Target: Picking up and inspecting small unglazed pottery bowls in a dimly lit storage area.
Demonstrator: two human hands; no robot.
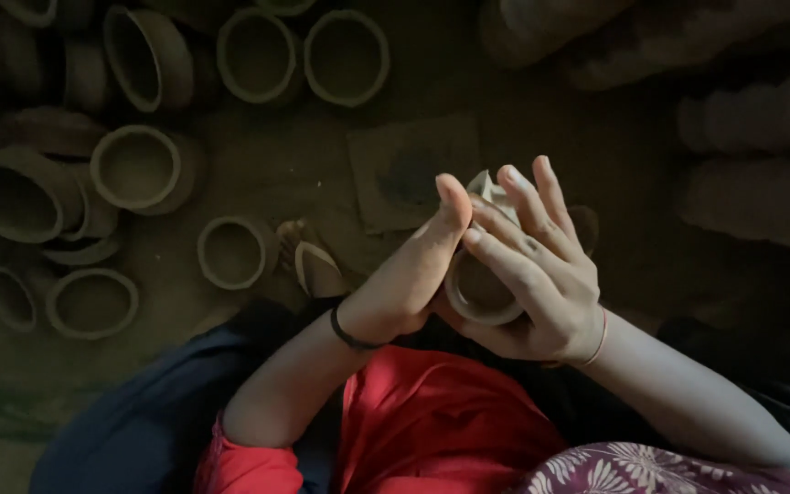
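Cradling a small unfired clay pot (482,293) above the lap, the right hand (541,284) is wrapped around its wall while the left hand (409,274), fingers straight and flat, is pressed against its side and a pale scrap (491,190) is pinched at the fingertips. Its rim is already rounded and its hollow is seen empty, so the shaping is judged nearly done, with only smoothing left. Similar clay pots (135,166), all empty, are spread upright and tipped toward the earthen floor's (294,165) left edge and far corner, and one flat square slab (413,169) is laid near the middle.
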